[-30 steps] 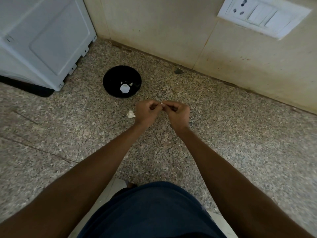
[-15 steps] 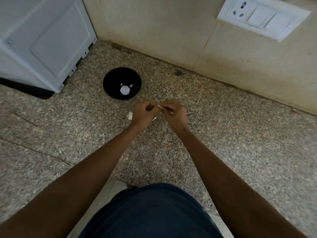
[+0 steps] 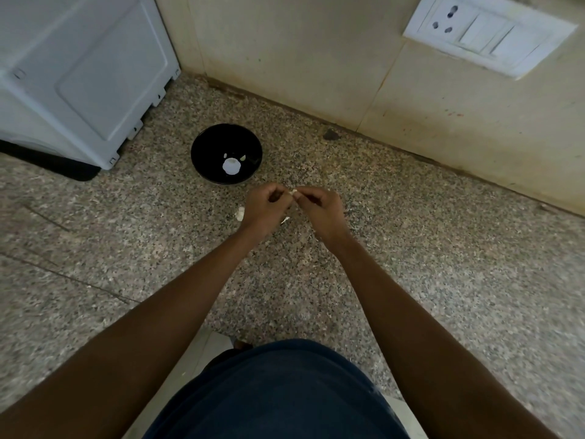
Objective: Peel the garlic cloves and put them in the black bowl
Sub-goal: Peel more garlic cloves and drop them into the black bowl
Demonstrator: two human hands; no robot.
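My left hand (image 3: 265, 208) and my right hand (image 3: 319, 208) meet above the speckled counter, and their fingertips pinch a small pale garlic clove (image 3: 293, 192) between them. Most of the clove is hidden by the fingers. The black bowl (image 3: 209, 150) stands just beyond my left hand and holds a few small white pieces (image 3: 232, 164). More white garlic (image 3: 240, 213) lies on the counter, partly hidden behind my left hand. A thin scrap of peel (image 3: 285, 220) shows between my wrists.
A white appliance (image 3: 79, 68) on a dark mat (image 3: 53, 164) fills the back left corner. The tiled wall (image 3: 316, 58) runs along the back with a white switch plate (image 3: 487, 34) at upper right. My dark-clothed body (image 3: 278, 394) is at the counter's front edge.
Both hands stay together, picking at the clove. A scrap of peel now lies on the counter below them. The view has shifted slightly.
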